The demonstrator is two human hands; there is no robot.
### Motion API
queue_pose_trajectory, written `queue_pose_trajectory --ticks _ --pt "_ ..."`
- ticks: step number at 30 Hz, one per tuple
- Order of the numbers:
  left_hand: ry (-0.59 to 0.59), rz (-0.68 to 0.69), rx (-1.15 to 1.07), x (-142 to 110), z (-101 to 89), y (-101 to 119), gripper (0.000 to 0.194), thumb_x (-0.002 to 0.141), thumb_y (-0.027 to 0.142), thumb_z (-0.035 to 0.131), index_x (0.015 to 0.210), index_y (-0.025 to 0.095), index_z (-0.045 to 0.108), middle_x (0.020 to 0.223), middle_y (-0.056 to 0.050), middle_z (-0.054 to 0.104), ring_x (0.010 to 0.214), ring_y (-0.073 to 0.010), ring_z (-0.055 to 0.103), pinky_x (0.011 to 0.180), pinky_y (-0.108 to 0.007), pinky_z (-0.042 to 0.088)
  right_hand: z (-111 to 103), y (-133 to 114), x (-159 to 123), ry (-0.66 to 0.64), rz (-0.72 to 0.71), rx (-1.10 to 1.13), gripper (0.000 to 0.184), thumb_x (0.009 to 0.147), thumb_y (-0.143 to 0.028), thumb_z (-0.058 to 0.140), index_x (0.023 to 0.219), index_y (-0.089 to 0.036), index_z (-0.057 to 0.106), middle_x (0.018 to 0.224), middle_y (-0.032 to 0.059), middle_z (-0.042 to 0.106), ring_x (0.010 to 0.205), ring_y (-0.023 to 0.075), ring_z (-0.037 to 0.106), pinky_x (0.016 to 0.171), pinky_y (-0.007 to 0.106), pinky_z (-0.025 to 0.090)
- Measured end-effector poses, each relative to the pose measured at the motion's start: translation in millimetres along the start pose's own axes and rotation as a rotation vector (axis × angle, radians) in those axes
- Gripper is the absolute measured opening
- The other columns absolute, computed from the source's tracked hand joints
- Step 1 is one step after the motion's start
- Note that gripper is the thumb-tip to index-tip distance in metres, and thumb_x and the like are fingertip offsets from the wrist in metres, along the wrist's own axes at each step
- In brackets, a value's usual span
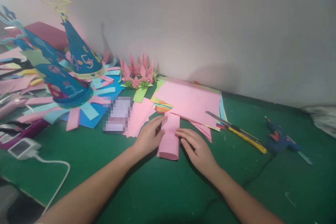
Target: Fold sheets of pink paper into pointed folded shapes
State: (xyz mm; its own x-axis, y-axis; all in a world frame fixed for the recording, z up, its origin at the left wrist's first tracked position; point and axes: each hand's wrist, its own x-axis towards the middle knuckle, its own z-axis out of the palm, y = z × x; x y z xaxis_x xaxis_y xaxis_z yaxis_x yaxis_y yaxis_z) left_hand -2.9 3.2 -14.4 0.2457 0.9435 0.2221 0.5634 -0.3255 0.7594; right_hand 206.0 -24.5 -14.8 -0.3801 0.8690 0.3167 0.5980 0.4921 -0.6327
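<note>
Folded pink paper [170, 138] laid on green table [147, 189] btwn hands, lower end curved. L edge touched by L hand [149, 133], fingers loosely bent; whether paper's pinched can't be told. R edge touched by fingertips of R hand [198, 148], fingers released, unclenched. Paper's far end seen at near edge of sheet pile [187, 96]. Cutter [246, 139] & glue gun [280, 140] placed to R. Phone [118, 115], pixelated, set to L; crown [138, 75] & blue hats [84, 56] stood farther back.
</note>
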Motion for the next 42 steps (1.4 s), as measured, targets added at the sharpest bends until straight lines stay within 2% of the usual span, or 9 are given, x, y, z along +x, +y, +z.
queue_pose_trajectory --ticks 5,9,15,21,27,31,33,37,42 --pt "-0.004 0.038 0.059 -1 0.3 0 0.045 0.079 0.006 0.046 0.122 0.017 0.052 0.128 -0.009 0.054 0.102 -0.0187 0.059 0.094 -0.036 0.049 3 -2 1 -0.069 -0.06 -0.087 0.031 0.094 -0.027 0.041 0.119 -0.022 0.06 0.12 0.0085 0.063 0.113 0.0233 0.055 0.097 0.045 0.045" --pt "-0.021 0.037 0.087 -1 1.1 -1 0.044 0.079 0.007 0.046 0.122 0.016 0.051 0.127 -0.009 0.053 0.11 -0.0205 0.055 0.096 -0.036 0.048 3 -5 2 -0.051 -0.074 -0.12 0.033 0.095 -0.028 0.039 0.118 -0.022 0.061 0.119 0.0089 0.063 0.111 0.024 0.056 0.095 0.047 0.045" --pt "-0.034 0.045 0.107 0 -1.1 2 0.038 0.077 0.005 0.048 0.112 0.016 0.056 0.118 -0.009 0.058 0.096 -0.0198 0.06 0.087 -0.036 0.051 2 -7 3 -0.068 -0.093 -0.154 0.031 0.094 -0.026 0.041 0.116 -0.023 0.063 0.118 0.0068 0.064 0.111 0.0242 0.055 0.094 0.047 0.046" --pt "-0.069 0.003 -0.001 4 -6.6 2 0.021 0.076 0.009 0.054 0.09 0.016 0.066 0.105 -0.006 0.062 0.062 -0.0094 0.056 0.065 -0.026 0.052 1 -8 4 -0.074 -0.139 -0.212 0.03 0.093 -0.024 0.042 0.113 -0.023 0.065 0.118 0.0072 0.064 0.109 0.0253 0.056 0.092 0.048 0.048" --pt "-0.06 -0.023 -0.039 6 -5.7 -2 0.017 0.074 0.01 0.06 0.088 0.016 0.067 0.108 -0.007 0.058 0.053 -0.0047 0.05 0.06 -0.024 0.052 1 -12 5 -0.078 -0.175 -0.297 0.029 0.093 -0.025 0.043 0.109 -0.016 0.066 0.116 0.0101 0.064 0.11 0.0273 0.054 0.094 0.049 0.046" --pt "-0.02 0.051 0.038 2 -5.6 2 0.024 0.076 0.011 0.057 0.098 0.015 0.063 0.135 -0.014 0.043 0.055 -0.0058 0.055 0.062 -0.028 0.054 4 -11 3 -0.089 -0.188 -0.322 0.032 0.092 -0.032 0.047 0.11 -0.013 0.064 0.118 0.0136 0.063 0.109 0.0287 0.055 0.092 0.049 0.047" --pt "-0.031 0.117 0.082 1 -6.0 3 0.021 0.079 0.012 0.054 0.098 0.015 0.063 0.138 -0.015 0.041 0.064 -0.0102 0.061 0.068 -0.03 0.055 5 -10 2 -0.087 -0.176 -0.311 0.034 0.091 -0.035 0.049 0.113 -0.014 0.062 0.119 0.0136 0.062 0.109 0.0284 0.056 0.092 0.049 0.048" --pt "-0.105 0.199 0.064 3 -7.3 0 0.016 0.083 0.014 0.052 0.084 0.017 0.068 0.113 -0.009 0.064 0.093 -0.0182 0.064 0.085 -0.032 0.052 5 -9 1 -0.078 -0.153 -0.281 0.036 0.089 -0.038 0.052 0.117 -0.018 0.06 0.118 0.0128 0.063 0.108 0.0279 0.057 0.091 0.049 0.049" --pt "-0.13 0.162 -0.007 5 -8.4 -3 0.014 0.081 0.015 0.056 0.08 0.018 0.07 0.099 -0.005 0.068 0.087 -0.0153 0.065 0.079 -0.027 0.052 5 -10 3 -0.076 -0.156 -0.277 0.036 0.089 -0.038 0.051 0.118 -0.018 0.06 0.117 0.0131 0.063 0.107 0.0282 0.057 0.09 0.049 0.049"
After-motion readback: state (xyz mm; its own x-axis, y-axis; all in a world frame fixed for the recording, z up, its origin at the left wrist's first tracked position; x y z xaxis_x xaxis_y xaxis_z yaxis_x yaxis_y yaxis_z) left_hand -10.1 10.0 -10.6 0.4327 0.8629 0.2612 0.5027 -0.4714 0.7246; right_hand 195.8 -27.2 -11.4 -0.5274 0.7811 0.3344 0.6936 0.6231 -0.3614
